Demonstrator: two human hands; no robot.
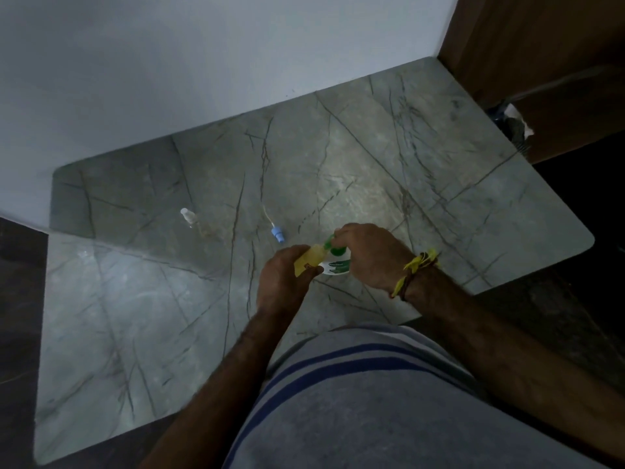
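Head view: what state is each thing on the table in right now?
Yellow bottle: tilted, off the table, held in the left grip.
Green cap: on the bottle's neck, pinched by the right grip; looseness unclear.
Dettol container: on the table beneath both grips, partly hidden.
Blue spray pump: detached, lying on the table, tube bare.
Clear bottle: lying on the table, white cap on.

Reads grey-green with dark crossing veins on the tabletop (pixel 372 157). Pale yellow on the small bottle (pixel 309 258), green at its cap (pixel 327 244). White with green print on the labelled bottle (pixel 336 267). From there: light blue sprayer head (pixel 278 233) at 11 o'clock, clear vial (pixel 189 216) with white cap at 10, yellow and dark red wrist thread (pixel 417 265) at 3, grey shirt (pixel 355 401) with blue and white stripes at 6.
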